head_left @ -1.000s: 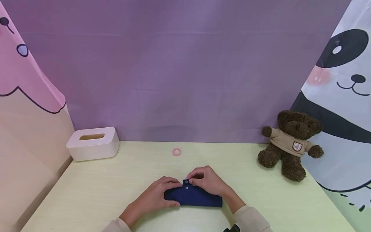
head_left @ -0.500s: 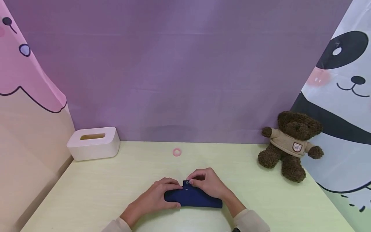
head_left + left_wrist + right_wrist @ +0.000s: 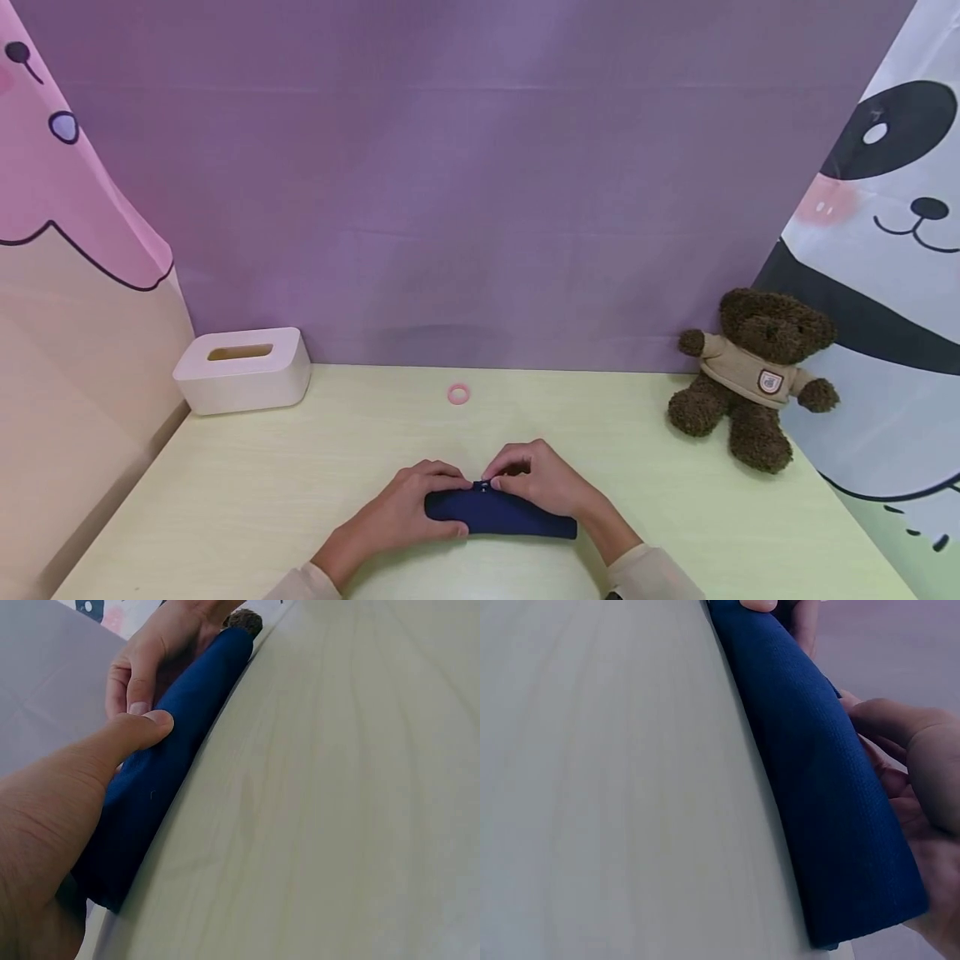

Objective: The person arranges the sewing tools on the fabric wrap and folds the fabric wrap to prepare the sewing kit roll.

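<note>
A long navy blue fabric roll or case, its exact kind unclear, lies on the table near me. My left hand grips its left part, thumb along the near side and fingers over the far side. At the top middle, my right hand pinches a small snap tab between thumb and index finger. In the left wrist view the left thumb presses on the blue fabric. Seen from the right wrist, the roll's right end is loose, and the tab is mostly hidden.
On the pale table, a pink ring lies beyond the hands. A white tissue box stands at the back left, and a brown teddy bear sits at the back right. A purple cloth hangs behind.
The snap tab, upright before with its snaps visible, has come down toward the roll. My right hand has lowered slightly with it, while the left keeps its grip.
</note>
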The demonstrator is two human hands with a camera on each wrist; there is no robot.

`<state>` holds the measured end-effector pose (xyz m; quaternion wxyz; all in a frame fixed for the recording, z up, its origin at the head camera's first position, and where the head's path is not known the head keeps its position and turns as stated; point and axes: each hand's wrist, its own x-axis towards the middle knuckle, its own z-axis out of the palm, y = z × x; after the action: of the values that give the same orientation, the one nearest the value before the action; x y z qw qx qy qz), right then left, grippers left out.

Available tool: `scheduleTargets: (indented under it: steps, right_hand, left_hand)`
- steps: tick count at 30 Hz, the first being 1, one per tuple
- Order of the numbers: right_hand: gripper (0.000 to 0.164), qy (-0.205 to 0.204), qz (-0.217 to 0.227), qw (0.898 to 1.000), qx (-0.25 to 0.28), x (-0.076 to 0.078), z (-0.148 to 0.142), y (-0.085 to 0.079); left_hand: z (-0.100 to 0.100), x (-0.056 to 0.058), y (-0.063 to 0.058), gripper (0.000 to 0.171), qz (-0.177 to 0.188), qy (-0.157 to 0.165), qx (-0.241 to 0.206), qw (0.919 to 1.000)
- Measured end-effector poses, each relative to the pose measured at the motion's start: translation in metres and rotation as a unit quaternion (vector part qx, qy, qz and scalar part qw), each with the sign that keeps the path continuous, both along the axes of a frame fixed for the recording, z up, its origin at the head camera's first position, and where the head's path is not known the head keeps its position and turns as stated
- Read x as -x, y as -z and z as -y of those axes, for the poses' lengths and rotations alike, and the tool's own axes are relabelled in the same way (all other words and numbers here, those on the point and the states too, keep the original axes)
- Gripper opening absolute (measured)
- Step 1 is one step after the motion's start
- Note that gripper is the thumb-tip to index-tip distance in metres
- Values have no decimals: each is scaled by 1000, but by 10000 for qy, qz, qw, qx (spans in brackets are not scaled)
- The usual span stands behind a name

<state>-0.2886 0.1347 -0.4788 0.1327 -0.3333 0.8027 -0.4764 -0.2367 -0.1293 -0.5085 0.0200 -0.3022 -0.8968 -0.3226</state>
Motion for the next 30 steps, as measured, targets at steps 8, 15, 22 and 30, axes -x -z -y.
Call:
scheduleTargets:
  steps: [8, 15, 22, 30]
  right_hand:
    - [13, -139, 14, 9999, 87, 1, 0, 3]
    - [14, 17, 292, 9996, -8, 2, 4, 0]
    - [10, 40, 619, 9981, -40, 4, 7, 0]
    - [14, 148, 1013, 9947, -96, 3, 10, -3]
  left_hand:
    - [0, -1, -1, 49, 244, -125, -39, 9996]
    - [-1, -2, 0, 49, 218, -168, -38, 9996]
    - [-1, -2, 0, 49, 288, -165, -96, 9994]
    - [-1, -2, 1, 49, 61, -108, -124, 9998]
